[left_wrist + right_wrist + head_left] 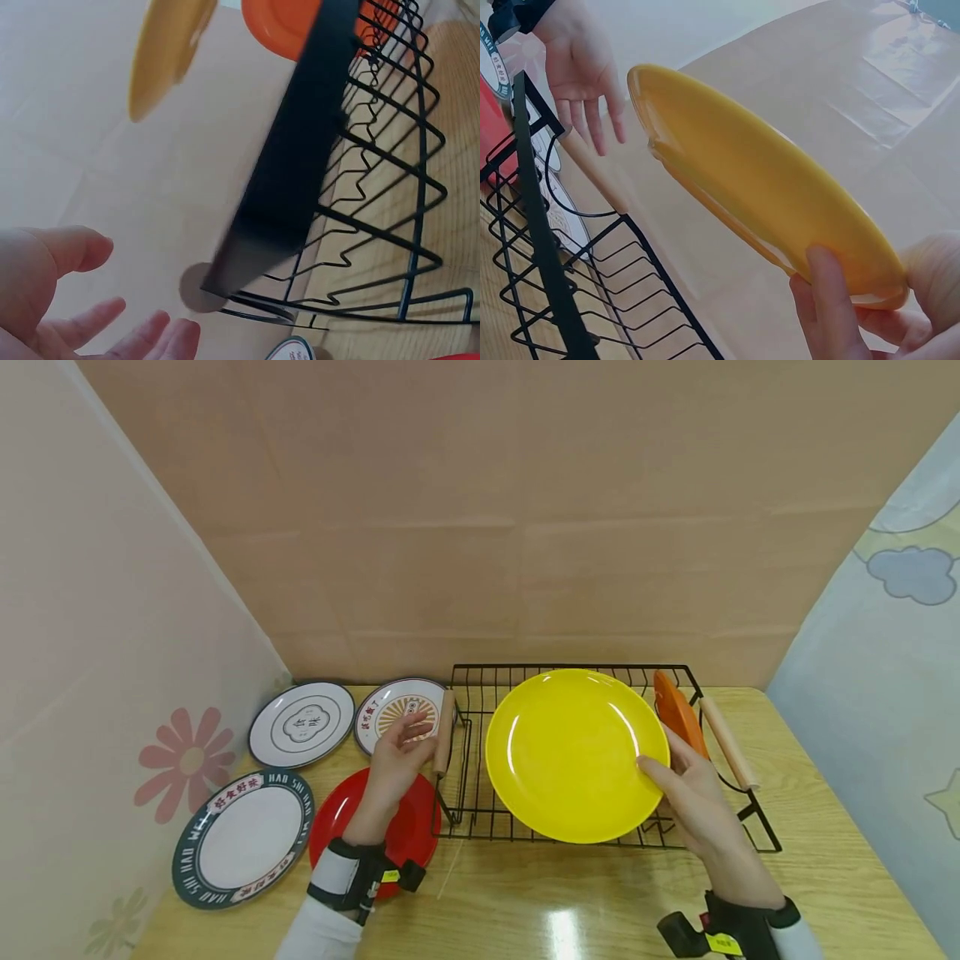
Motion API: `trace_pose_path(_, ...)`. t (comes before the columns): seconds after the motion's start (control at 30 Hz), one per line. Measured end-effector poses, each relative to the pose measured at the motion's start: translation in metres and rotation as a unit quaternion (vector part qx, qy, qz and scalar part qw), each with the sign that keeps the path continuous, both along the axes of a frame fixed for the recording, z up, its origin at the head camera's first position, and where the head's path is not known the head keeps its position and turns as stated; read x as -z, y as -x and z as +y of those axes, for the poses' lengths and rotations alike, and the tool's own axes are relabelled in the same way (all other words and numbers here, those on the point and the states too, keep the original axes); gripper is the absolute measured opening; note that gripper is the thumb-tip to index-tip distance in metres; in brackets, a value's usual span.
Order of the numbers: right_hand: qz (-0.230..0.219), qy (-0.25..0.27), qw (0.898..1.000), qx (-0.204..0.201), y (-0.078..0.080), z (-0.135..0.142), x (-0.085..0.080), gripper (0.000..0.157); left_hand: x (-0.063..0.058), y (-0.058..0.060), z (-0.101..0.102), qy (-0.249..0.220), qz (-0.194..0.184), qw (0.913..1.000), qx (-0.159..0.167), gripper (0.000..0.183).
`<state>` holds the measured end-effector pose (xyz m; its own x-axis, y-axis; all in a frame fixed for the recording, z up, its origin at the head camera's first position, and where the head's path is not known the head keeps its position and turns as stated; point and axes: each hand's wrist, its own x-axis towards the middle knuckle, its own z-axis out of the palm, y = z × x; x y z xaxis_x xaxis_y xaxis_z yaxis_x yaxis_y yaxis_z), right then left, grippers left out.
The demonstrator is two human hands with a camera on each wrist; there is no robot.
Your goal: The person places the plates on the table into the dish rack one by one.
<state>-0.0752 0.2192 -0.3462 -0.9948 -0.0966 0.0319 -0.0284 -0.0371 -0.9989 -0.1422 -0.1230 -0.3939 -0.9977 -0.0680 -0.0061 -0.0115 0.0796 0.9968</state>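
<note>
Right hand (699,802) grasps the yellow plate (570,752) by its rim and holds it above the wire rack (570,666). Left hand (394,760), released, fingers loosely bent, is to the rack's left. Orange plate (678,717) stands at the rack's right end; red plate (414,827) lies on the worktop (495,893) to the rack's left

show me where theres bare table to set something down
Bare table runs in front of the rack, rightward from the red plate, and right of the rack, up to the patterned wall. The left side is crowded: red plate and three patterned plates, close together. The right hand holds the yellow plate over the rack.
</note>
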Motion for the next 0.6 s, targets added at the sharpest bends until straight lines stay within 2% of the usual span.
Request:
trace_pose_path(0.27, -0.015, -0.062, 0.998, 0.023, 0.001, -0.001, -0.010, 0.060, 0.008, 0.004, 0.001, 0.073, -0.007, 0.9972, 0.014, 0.047)
trace_pose_path(0.4, 0.002, -0.093, 0.995, 0.037, 0.001, -0.002, -0.013, 0.059, 0.011, 0.006, 0.002, 0.070, -0.012, 0.9971, 0.029, 0.050)
trace_pose_path(0.6, 0.016, -0.167, 0.984, 0.066, 0.002, -0.003, -0.020, 0.059, 0.012, 0.009, 0.006, 0.048, -0.031, 0.9977, 0.036, 0.055)
